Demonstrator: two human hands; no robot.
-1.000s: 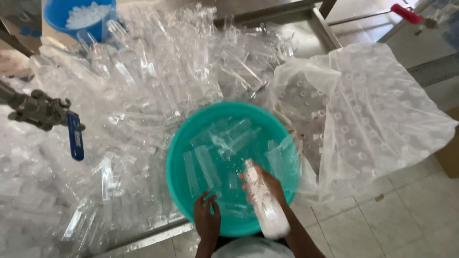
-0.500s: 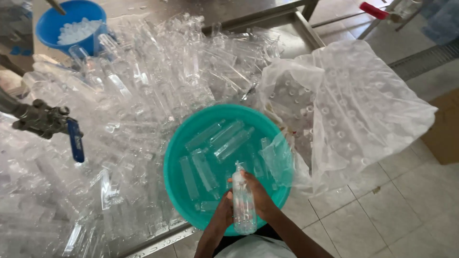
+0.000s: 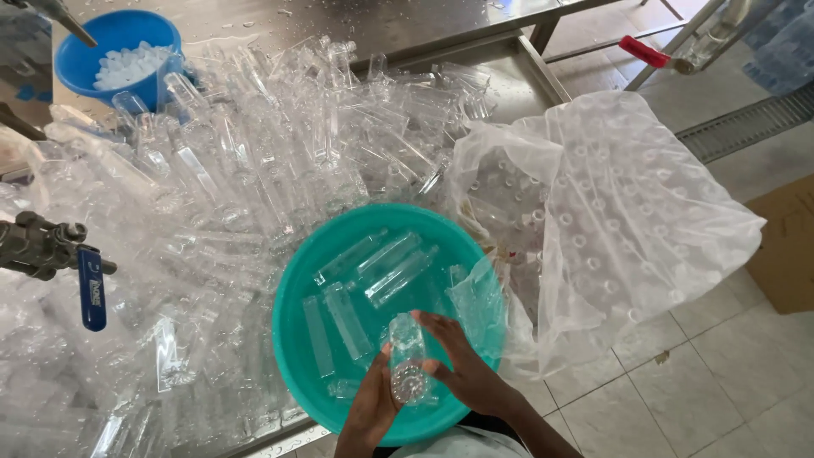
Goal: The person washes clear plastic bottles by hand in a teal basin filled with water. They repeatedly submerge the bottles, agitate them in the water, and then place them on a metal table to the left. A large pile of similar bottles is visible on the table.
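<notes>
Over the near rim of the teal basin (image 3: 292, 339), my left hand (image 3: 370, 413) comes up from below with its fingers curled against the lower left side of a clear plastic bottle (image 3: 407, 360), close by its base. That bottle stands between my two hands with its long axis running away from me, base toward my body and neck pointing across the basin at the loose bottles (image 3: 373, 271) lying inside it. My right hand (image 3: 462, 369) wraps it from the right, fingers spread over its side, and reaches higher up the bottle than the left does.
</notes>
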